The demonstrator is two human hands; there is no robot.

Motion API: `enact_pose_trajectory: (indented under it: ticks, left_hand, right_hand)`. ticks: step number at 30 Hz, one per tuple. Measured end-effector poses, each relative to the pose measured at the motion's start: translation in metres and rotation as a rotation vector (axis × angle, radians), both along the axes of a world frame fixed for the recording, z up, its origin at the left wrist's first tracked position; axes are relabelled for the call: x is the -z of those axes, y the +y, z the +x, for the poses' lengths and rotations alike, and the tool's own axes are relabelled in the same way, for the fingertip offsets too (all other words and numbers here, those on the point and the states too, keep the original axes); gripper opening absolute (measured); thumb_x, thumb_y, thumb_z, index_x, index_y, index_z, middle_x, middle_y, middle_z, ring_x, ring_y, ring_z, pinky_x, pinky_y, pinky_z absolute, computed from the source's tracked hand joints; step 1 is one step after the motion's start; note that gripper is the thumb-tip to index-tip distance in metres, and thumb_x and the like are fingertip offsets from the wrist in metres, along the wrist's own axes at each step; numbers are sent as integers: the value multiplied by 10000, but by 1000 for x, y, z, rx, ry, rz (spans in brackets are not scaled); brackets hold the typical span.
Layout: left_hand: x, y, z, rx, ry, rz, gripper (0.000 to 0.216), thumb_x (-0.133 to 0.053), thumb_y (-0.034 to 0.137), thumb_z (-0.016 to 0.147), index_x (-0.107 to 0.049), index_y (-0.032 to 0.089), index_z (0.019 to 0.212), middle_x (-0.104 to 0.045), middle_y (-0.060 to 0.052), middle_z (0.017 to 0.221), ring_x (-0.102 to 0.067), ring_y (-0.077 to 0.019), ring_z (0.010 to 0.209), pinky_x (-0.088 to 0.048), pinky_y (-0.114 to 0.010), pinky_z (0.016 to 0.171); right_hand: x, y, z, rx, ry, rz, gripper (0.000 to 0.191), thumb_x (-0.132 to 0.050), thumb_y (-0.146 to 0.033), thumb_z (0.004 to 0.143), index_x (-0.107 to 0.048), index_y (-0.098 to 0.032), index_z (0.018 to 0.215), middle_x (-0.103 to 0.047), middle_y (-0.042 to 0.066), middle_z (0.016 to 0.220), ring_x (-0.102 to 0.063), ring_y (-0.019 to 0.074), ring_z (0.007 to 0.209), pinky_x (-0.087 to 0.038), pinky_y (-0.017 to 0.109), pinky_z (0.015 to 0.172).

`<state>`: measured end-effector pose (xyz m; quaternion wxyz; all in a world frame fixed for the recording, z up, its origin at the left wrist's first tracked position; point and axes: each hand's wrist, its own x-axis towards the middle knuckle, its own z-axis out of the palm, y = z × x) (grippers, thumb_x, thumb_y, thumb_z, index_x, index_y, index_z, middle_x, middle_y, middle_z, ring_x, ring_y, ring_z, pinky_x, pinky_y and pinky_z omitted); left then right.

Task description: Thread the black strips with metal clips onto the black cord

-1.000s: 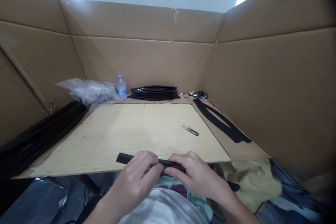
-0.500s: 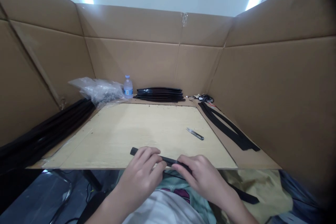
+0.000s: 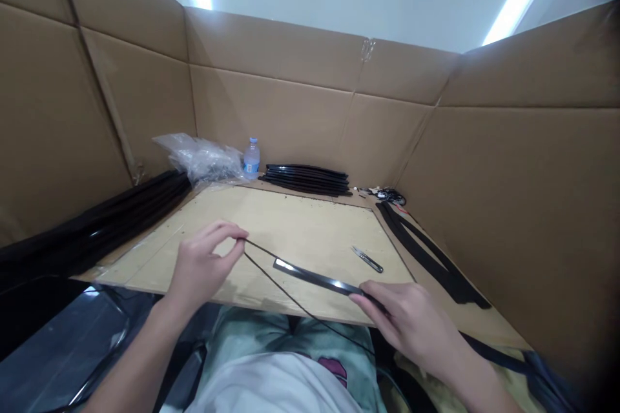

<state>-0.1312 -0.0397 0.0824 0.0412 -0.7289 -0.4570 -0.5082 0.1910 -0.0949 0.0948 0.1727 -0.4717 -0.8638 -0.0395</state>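
My left hand [image 3: 206, 266] is closed in a pinch on a thin dark cord [image 3: 289, 297] above the left part of the board. One run of the cord leads from those fingertips to the near end of a glossy black strip [image 3: 312, 276]; another droops down to the right over the lap. Around the strip, my right hand [image 3: 414, 316] is closed, thumb along its near side. Beyond that wrist, a black length [image 3: 494, 353] shows at the lower right; I cannot tell whether it is the same strip. Small thread snips [image 3: 367, 259] lie on the board, apart from both hands.
The pale board [image 3: 203, 213] has cardboard walls [image 3: 271, 103] around it. At the back are a plastic bag [image 3: 203, 158], a water bottle [image 3: 251, 160], stacked black strips [image 3: 307, 179] and tangled cords [image 3: 387, 195]. Black strips [image 3: 92, 226] lie left, dark bands [image 3: 436, 258] right.
My left hand has let go of the strip and moved left and up, drawing out the thin cord. The strip's glossy face now shows. The view has shifted and tilted.
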Motion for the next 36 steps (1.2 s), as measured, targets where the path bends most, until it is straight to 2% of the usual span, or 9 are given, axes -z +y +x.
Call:
enact_pose_trajectory:
  ticks: [3,6,10,13,15,19,22,27,36]
  left_hand:
    - [15,20,-11,-26,-102,-175,145,-561,264,798,-677,178,805,-692,-40,820,-635,-170,755,-508,-282,715]
    - [31,25,1,101,-26,-393,130,-552,191,770,-676,160,791,-691,-47,766,-640,-181,712,-511,-294,685]
    - [36,-3,45,678,21,-589,282,-638,185,741,-648,215,1021,-680,-48,983,-631,-197,898,-503,-327,786]
    - [32,-29,77,1054,-260,-789,317,-676,287,756,-613,211,1057,-660,-71,1036,-613,-216,984,-499,-363,827]
    - [33,-39,91,1150,-506,-873,238,-623,328,811,-603,162,981,-660,-94,950,-625,-209,928,-493,-361,821]
    - [41,-39,102,1054,-913,-824,254,-571,310,860,-512,164,1059,-599,-22,739,-562,-109,606,-458,-253,599]
    - [46,-34,103,897,-952,-750,240,-563,321,863,-510,153,1026,-559,7,697,-437,-68,516,-357,-204,499]
    - [48,-37,105,661,-755,-764,240,-496,324,891,-550,137,751,-523,9,644,-423,-81,545,-337,-209,519]
    - [47,-46,98,431,-107,-413,214,-358,114,905,-545,162,810,-556,-5,691,-502,-114,612,-390,-224,592]
  right_hand:
    - [-4,-8,-8,-100,-2,-72,313,-395,-335,953,-528,-204,702,-535,-1,585,-489,125,506,-284,273,527]
    - [-7,-12,-17,-141,31,-104,268,-409,-322,950,-557,-202,761,-558,2,622,-510,128,543,-303,272,547]
    - [-12,-10,-27,-115,98,-111,263,-417,-332,947,-582,-201,789,-553,0,599,-488,125,513,-302,271,533]
    - [-14,-7,-32,-119,151,-136,264,-418,-327,948,-597,-203,799,-566,-3,612,-498,114,513,-316,256,536]
    - [-15,-5,-34,-120,172,-144,275,-414,-323,950,-598,-201,785,-568,-5,608,-507,109,514,-319,248,537]
    - [-13,-3,-33,-80,160,-87,306,-411,-337,949,-587,-184,751,-551,5,578,-490,116,501,-299,256,522]
    - [-10,-3,-33,-83,169,-43,290,-419,-326,948,-602,-173,783,-564,13,589,-490,119,508,-298,254,524]
    - [-6,-1,-37,-119,202,62,226,-456,-288,937,-614,-157,843,-566,1,598,-487,108,500,-290,245,520]
    - [9,15,-43,-10,1,199,313,-417,-332,952,-537,-169,712,-549,-4,560,-499,111,499,-243,266,521]
